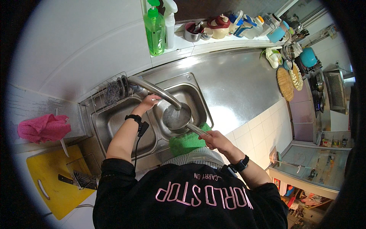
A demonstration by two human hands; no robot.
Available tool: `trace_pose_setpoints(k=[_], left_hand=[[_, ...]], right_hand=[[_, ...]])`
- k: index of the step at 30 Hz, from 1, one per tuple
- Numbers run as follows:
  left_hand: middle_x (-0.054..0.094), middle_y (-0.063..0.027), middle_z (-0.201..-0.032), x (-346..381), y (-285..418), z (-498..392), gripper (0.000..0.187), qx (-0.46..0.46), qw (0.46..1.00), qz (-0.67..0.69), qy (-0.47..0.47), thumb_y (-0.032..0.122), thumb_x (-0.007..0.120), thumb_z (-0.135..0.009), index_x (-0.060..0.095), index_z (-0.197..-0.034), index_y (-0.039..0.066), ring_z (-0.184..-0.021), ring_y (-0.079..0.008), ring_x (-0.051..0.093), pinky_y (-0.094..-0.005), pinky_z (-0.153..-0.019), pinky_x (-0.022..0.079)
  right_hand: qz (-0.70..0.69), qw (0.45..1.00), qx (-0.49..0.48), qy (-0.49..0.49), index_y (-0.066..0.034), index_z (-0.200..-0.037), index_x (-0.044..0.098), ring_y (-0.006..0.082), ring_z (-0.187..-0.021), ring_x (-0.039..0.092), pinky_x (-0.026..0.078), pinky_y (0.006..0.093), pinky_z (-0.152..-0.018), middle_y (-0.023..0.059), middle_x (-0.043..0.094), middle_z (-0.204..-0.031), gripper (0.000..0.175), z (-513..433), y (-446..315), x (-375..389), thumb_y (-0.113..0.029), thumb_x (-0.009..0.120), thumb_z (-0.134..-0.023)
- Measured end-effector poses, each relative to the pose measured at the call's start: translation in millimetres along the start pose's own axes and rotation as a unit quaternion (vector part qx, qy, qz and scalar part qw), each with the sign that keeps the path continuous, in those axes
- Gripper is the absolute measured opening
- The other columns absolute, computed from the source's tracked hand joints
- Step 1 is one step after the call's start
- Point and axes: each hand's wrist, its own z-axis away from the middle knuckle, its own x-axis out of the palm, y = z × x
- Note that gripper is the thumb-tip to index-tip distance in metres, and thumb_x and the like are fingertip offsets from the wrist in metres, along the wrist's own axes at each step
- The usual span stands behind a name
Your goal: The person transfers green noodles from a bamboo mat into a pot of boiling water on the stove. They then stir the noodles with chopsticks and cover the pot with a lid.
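Observation:
My right hand (215, 140) is closed around the long handle of a metal saucepan (177, 118), which is held over the right basin (200, 107) of a stainless-steel double sink. Water runs from the curved faucet spout (160, 91) into the pan, and the surface inside looks stirred. Beside the faucet's base, at the divider between the basins, is my left hand (150, 101); its fingers point toward the faucet, and whether they grip anything is hidden. A green cloth (186, 143) hangs over the sink's front edge, beneath the pan handle.
A wire rack (110, 94) with a mesh scrubber (112, 93) stands behind the left basin (125, 128). A green soap bottle (154, 33) and other containers line the ledge. At left are a pink cloth (44, 128) and a yellow cutting board (57, 183). Steel counter (234, 77) extends right.

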Motion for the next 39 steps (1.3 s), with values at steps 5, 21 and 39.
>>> trace_pose_setpoints(k=[5,21,39], left_hand=[[0.064,-0.0091,-0.113,2,-3,0,0.034,0.001,1.0,0.0,-0.004,0.006,0.057,-0.079,0.064,-0.112,0.0,-0.106,-0.0211,0.057,-0.0304,-0.093,0.042],[0.064,-0.0134,-0.111,0,-26,-5,0.049,-0.008,0.981,-0.191,0.04,0.036,0.065,-0.082,0.06,-0.115,0.001,-0.102,-0.0254,0.059,-0.0369,-0.089,0.045],[0.062,-0.0008,-0.108,30,36,83,0.026,-0.041,0.967,0.239,0.076,0.023,0.06,-0.091,0.061,-0.113,0.009,-0.1,-0.016,0.057,-0.0326,-0.084,0.044]], right_hand=[[-0.002,1.0,-0.003,-0.005,0.0027,-0.099,0.061,0.0063,-0.046,0.032,0.024,0.0247,-0.043,-0.0043,0.037,-0.053,0.031,1,0,0,-0.027,0.053,-0.098],[0.009,1.0,-0.011,-0.016,0.002,-0.102,0.062,0.0063,-0.046,0.033,0.026,0.0239,-0.043,-0.0052,0.038,-0.054,0.033,-8,14,-14,-0.029,0.056,-0.096],[0.015,0.988,-0.058,-0.14,-0.0045,-0.088,0.061,0.0093,-0.044,0.039,0.029,0.0275,-0.041,-0.0017,0.044,-0.054,0.033,-26,43,-79,-0.037,0.059,-0.092]])
